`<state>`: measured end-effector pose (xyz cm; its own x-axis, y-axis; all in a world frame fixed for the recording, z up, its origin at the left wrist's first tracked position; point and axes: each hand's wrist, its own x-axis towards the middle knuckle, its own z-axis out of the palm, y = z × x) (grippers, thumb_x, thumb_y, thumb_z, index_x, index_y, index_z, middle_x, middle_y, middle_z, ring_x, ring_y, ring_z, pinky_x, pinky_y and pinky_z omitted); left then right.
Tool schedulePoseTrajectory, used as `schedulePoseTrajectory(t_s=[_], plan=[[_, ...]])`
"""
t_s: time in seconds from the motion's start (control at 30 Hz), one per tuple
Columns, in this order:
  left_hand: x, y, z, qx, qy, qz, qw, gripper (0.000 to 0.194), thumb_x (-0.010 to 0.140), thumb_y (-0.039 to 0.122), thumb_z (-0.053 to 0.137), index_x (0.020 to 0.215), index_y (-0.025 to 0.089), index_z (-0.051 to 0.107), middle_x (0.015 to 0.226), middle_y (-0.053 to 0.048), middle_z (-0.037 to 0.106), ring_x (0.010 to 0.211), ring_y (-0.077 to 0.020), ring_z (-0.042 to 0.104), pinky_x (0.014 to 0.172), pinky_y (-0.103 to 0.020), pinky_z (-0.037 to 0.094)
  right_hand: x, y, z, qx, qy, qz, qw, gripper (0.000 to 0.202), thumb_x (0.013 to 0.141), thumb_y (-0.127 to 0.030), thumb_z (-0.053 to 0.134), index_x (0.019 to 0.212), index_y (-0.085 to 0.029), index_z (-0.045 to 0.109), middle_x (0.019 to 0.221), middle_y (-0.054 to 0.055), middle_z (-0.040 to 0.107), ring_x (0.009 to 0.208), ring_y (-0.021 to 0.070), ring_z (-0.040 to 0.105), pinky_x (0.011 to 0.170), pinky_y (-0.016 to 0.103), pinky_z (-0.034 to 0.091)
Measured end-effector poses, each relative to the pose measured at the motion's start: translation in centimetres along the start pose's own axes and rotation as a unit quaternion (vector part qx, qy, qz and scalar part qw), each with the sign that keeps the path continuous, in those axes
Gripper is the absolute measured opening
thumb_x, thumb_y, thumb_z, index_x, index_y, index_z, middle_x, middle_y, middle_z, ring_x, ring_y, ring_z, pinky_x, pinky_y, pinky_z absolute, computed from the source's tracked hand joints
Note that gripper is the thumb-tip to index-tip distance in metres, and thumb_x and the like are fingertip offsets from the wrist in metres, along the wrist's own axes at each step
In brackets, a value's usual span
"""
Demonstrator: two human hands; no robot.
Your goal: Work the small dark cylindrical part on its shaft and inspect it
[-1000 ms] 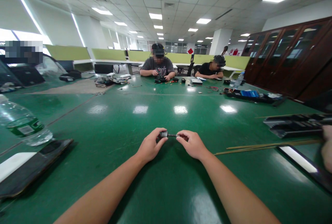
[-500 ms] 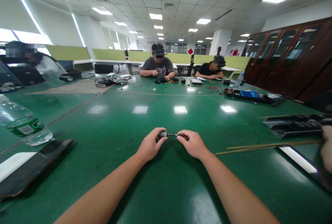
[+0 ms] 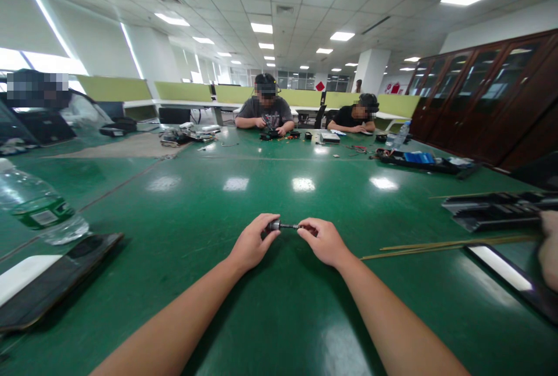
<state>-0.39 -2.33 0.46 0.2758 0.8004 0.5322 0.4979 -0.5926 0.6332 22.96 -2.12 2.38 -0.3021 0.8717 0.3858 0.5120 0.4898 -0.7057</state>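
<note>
Bottle, clear with a green label, at far left, just behind a dark flat panel on the green table. Farther back, a heap of parts. Near the middle, the left hand, with thumb and fingers gripping the thick end of a small metal part, level between both hands above the near side of the table; cannot tell whether touching it. Beyond, across the table, a person in a grey shirt. Next, the right hand, with fingertips pinched on the thin rod end of the same part. Behind, a second person in black. Farther right, a black tray with a blue packet, thin sticks, dark rails, a dark slab and, blurred at the edge, another person's hand.
</note>
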Motion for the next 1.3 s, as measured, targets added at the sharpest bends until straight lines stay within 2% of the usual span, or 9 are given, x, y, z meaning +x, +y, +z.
schedulePoseTrajectory(t_s=[0.4, 0.73, 0.93, 1.07, 1.2, 1.3], plan=[[0.2, -0.1, 0.0, -0.003, 0.004, -0.002, 1.0, 0.034, 0.088, 0.016, 0.06, 0.121, 0.025, 0.057, 0.114, -0.005, 0.061, 0.102, -0.0199, 0.06, 0.086, -0.035, 0.052, 0.0, 0.2, -0.2, -0.004, 0.001, 0.002, 1.0, 0.016, 0.088, -0.028, 0.058, 0.094, -0.02, 0.071, 0.081, 0.001, 0.07, 0.07, 0.0148, 0.06, 0.065, 0.025, 0.042], [0.2, 0.0, -0.1, -0.012, 0.009, -0.013, 1.0, 0.032, 0.087, 0.016, 0.061, 0.118, 0.025, 0.058, 0.115, -0.005, 0.061, 0.103, -0.0203, 0.059, 0.088, -0.035, 0.051, 0.0, 0.3, -0.2, -0.002, 0.003, 0.007, 1.0, 0.016, 0.088, -0.028, 0.058, 0.094, -0.02, 0.07, 0.08, 0.001, 0.069, 0.07, 0.015, 0.061, 0.065, 0.025, 0.043], [0.1, -0.7, 0.2, -0.028, 0.02, -0.051, 0.998, 0.026, 0.089, 0.024, 0.06, 0.115, 0.022, 0.058, 0.11, -0.005, 0.063, 0.098, -0.0205, 0.061, 0.088, -0.037, 0.051, -0.1, 0.5, -0.4, -0.003, 0.018, 0.019, 1.0, 0.017, 0.088, -0.028, 0.057, 0.095, -0.019, 0.07, 0.082, 0.003, 0.07, 0.073, 0.0163, 0.062, 0.067, 0.027, 0.044], [0.1, -1.9, 0.5, -0.048, 0.033, -0.091, 0.994, 0.033, 0.091, 0.029, 0.057, 0.122, 0.02, 0.052, 0.103, -0.006, 0.064, 0.089, -0.0195, 0.065, 0.084, -0.036, 0.052, 0.0, 0.7, -0.4, 0.011, 0.025, 0.036, 0.999, 0.02, 0.089, -0.03, 0.055, 0.097, -0.018, 0.069, 0.083, 0.004, 0.07, 0.074, 0.0166, 0.063, 0.069, 0.027, 0.046], [0.0, -2.1, -0.2, -0.06, 0.046, -0.114, 0.991, 0.039, 0.09, 0.032, 0.057, 0.127, 0.018, 0.052, 0.112, -0.01, 0.063, 0.098, -0.0212, 0.065, 0.09, -0.038, 0.051, 0.0, 1.0, -0.3, 0.019, 0.022, 0.048, 0.998, 0.021, 0.089, -0.031, 0.055, 0.097, -0.019, 0.069, 0.083, 0.003, 0.069, 0.075, 0.0164, 0.062, 0.068, 0.027, 0.045], [-0.3, -1.4, -1.9, -0.059, 0.037, -0.135, 0.988, 0.036, 0.089, 0.037, 0.059, 0.12, 0.018, 0.058, 0.11, -0.009, 0.065, 0.097, -0.0227, 0.066, 0.092, -0.041, 0.051, -0.1, 1.2, -0.3, 0.026, 0.014, 0.049, 0.998, 0.02, 0.088, -0.031, 0.055, 0.096, -0.019, 0.069, 0.083, 0.003, 0.069, 0.074, 0.016, 0.062, 0.068, 0.027, 0.045]])
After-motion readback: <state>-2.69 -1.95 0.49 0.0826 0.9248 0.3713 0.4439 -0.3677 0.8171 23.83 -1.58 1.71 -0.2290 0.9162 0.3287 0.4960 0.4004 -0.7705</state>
